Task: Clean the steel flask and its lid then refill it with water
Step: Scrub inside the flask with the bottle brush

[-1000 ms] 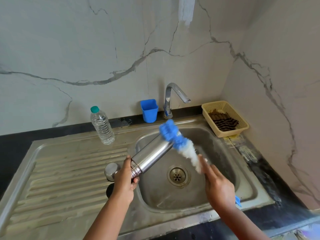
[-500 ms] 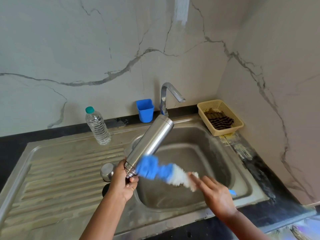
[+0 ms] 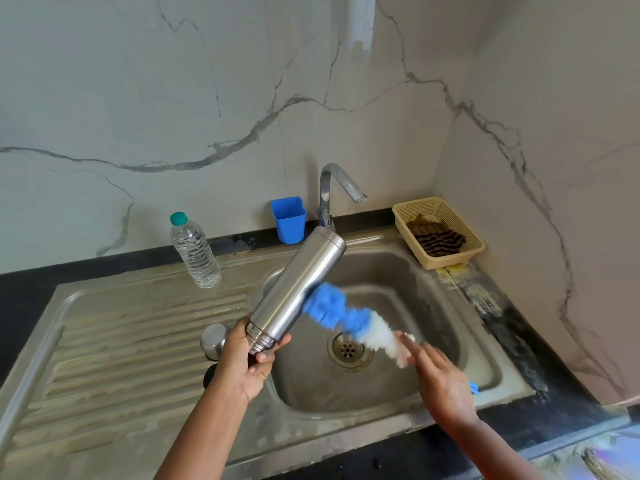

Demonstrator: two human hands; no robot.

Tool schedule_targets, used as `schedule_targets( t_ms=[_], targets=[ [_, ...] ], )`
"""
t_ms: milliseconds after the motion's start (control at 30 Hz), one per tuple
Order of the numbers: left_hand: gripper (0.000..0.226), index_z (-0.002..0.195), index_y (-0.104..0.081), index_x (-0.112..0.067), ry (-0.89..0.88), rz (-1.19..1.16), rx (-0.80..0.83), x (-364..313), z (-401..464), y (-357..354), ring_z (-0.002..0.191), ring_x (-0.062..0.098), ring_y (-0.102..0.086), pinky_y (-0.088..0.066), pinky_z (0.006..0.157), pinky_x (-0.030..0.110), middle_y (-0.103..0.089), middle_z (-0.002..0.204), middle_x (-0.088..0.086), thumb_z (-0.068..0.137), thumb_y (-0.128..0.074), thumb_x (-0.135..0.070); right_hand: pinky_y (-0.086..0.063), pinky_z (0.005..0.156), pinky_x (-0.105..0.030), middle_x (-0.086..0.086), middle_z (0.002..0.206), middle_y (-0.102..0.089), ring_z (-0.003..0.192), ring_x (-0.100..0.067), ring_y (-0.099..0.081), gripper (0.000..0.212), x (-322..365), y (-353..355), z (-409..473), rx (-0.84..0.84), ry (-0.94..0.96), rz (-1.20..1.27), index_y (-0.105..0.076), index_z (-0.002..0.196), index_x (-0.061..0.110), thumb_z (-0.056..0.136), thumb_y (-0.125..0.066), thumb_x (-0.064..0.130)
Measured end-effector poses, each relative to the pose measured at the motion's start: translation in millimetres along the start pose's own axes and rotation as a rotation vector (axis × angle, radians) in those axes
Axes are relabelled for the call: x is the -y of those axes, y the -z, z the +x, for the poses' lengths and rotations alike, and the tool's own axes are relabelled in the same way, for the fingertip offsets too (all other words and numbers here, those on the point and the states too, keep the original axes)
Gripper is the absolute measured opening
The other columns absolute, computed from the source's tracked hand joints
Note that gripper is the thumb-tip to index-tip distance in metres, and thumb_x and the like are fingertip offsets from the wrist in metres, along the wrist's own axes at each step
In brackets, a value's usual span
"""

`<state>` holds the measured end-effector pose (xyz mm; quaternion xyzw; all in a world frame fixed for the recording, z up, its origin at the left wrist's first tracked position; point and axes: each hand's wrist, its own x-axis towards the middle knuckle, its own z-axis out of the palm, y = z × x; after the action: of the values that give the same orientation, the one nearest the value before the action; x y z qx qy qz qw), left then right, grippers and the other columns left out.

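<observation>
**Flask scrubbed over the basin, lid parked on the drainer**

- Drainboard (image 3: 114,344), left half of frame: ribbed steel, sloping toward the basin, a sensible spot for wet parts.
- Water bottle (image 3: 195,252), upper left of centre: capped, upright at the back of the drainboard, well apart from the work; probably the refill supply.
- Lid (image 3: 214,341), centre left: steel cap resting on the drainboard just beside the left hand, off the flask so the mouth is free.
- Left hand (image 3: 244,362), lower centre: fingers and thumb wrapped round the threaded neck of the steel flask (image 3: 298,285), which is tilted base-up toward the tap, mouth low, likely so that water drains out.
- Blue cup (image 3: 288,220), centre top of counter: upright against the wall.
- Tap (image 3: 332,192): no water visibly running.
- Bottle brush (image 3: 349,320), centre: blue-and-white bristles blurred, touching the flask's outer wall.
- Sink (image 3: 485,368): catches drips.
- Right hand (image 3: 443,379), lower right: closed round the brush handle.
- Basket (image 3: 438,232), upper right: holds dark scrubbers.
</observation>
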<state>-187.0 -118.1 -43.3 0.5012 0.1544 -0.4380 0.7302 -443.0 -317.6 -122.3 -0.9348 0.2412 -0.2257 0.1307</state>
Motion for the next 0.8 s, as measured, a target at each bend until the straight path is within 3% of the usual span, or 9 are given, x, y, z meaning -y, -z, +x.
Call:
schedule_targets(
  t_ms=[100, 167, 267, 367, 433, 533, 600, 700, 800],
  targets=[
    [0.038, 0.099, -0.060, -0.004, -0.008, 0.021, 0.001, 0, -1, 1, 0.025, 0.008, -0.029, -0.016, 0.023, 0.011, -0.065, 0.072, 0.029, 0.104, -0.034, -0.031, -0.044, 0.067, -0.028, 0.018, 0.109, -0.064, 0.093, -0.014, -0.064, 0.058, 7, 6, 14, -0.119, -0.306, 0.182, -0.040, 0.140, 0.047, 0.096, -0.052, 0.009],
    [0.037, 0.104, -0.060, -0.005, -0.018, 0.052, 0.005, 1, 2, 5, 0.025, 0.008, -0.029, -0.016, 0.023, 0.011, -0.066, 0.073, 0.030, 0.104, -0.036, -0.033, -0.043, 0.062, -0.029, 0.027, 0.088, -0.062, 0.075, -0.004, -0.061, 0.048, 13, 15, 28, -0.137, -0.403, 0.345, -0.040, 0.134, 0.052, 0.098, -0.051, 0.023],
    [0.036, 0.110, -0.060, -0.006, -0.069, 0.149, -0.011, 1, 3, 10, 0.024, 0.008, -0.029, -0.016, 0.024, 0.010, -0.066, 0.078, 0.033, 0.102, -0.041, -0.035, -0.051, 0.067, -0.031, 0.012, 0.087, -0.065, 0.074, -0.005, -0.063, 0.043, 22, 33, 53, -0.133, -0.453, 0.673, -0.048, 0.125, 0.040, 0.087, -0.064, 0.051],
    [0.039, 0.110, -0.061, -0.004, -0.107, 0.253, -0.029, 5, 0, 12, 0.026, 0.009, -0.029, -0.016, 0.026, 0.010, -0.064, 0.084, 0.034, 0.098, -0.051, -0.040, -0.049, 0.071, -0.027, 0.005, 0.080, -0.065, 0.074, -0.002, -0.061, 0.043, 33, 39, 77, -0.082, -0.500, 0.855, -0.062, 0.099, 0.026, 0.071, -0.082, 0.052],
    [0.038, 0.101, -0.061, -0.005, -0.118, 0.309, -0.024, 8, -5, 11, 0.029, 0.009, -0.030, -0.014, 0.028, 0.010, -0.061, 0.078, 0.025, 0.094, -0.058, -0.042, -0.049, 0.079, -0.024, 0.009, 0.095, -0.071, 0.085, -0.001, -0.064, 0.049, 40, 37, 89, -0.019, -0.489, 0.934, -0.069, 0.097, 0.021, 0.063, -0.086, 0.054],
    [0.033, 0.088, -0.059, -0.010, -0.088, 0.358, 0.021, 12, -18, 3, 0.031, 0.008, -0.030, -0.009, 0.031, 0.011, -0.054, 0.060, 0.006, 0.093, -0.059, -0.042, -0.031, 0.046, -0.020, 0.004, 0.064, -0.049, 0.048, -0.006, -0.037, 0.064, 49, 33, 94, 0.089, -0.552, 1.103, -0.053, 0.074, 0.016, 0.049, -0.090, 0.061],
    [0.035, 0.089, -0.060, -0.011, -0.061, 0.397, 0.051, 12, -25, -1, 0.032, 0.008, -0.029, -0.008, 0.033, 0.014, -0.060, 0.060, 0.008, 0.094, -0.056, -0.045, -0.017, 0.044, -0.025, 0.000, 0.059, -0.026, 0.048, -0.012, -0.020, 0.075, 51, 29, 94, 0.098, -0.599, 1.149, -0.043, 0.071, 0.013, 0.045, -0.089, 0.065],
    [0.058, 0.109, -0.066, -0.017, 0.020, 0.599, 0.136, 5, -36, 0, 0.044, 0.012, -0.045, -0.026, 0.038, 0.017, -0.074, 0.093, 0.021, 0.090, -0.045, -0.067, -0.024, 0.046, -0.023, 0.009, 0.053, -0.034, 0.046, -0.008, -0.029, 0.063, 56, 27, 94, 0.034, -0.677, 1.129, -0.043, 0.068, 0.014, 0.056, -0.087, 0.058],
    [0.081, 0.127, -0.049, -0.045, -0.109, 0.920, 0.160, -3, -39, 7, 0.098, 0.017, -0.065, -0.054, 0.080, 0.032, -0.059, 0.131, -0.002, 0.066, -0.037, -0.096, -0.031, 0.054, -0.020, 0.019, 0.052, -0.049, 0.049, 0.001, -0.044, 0.041, 58, 27, 99, -0.016, -0.773, 1.123, -0.055, 0.077, 0.023, 0.066, -0.085, 0.049]
  ],
)
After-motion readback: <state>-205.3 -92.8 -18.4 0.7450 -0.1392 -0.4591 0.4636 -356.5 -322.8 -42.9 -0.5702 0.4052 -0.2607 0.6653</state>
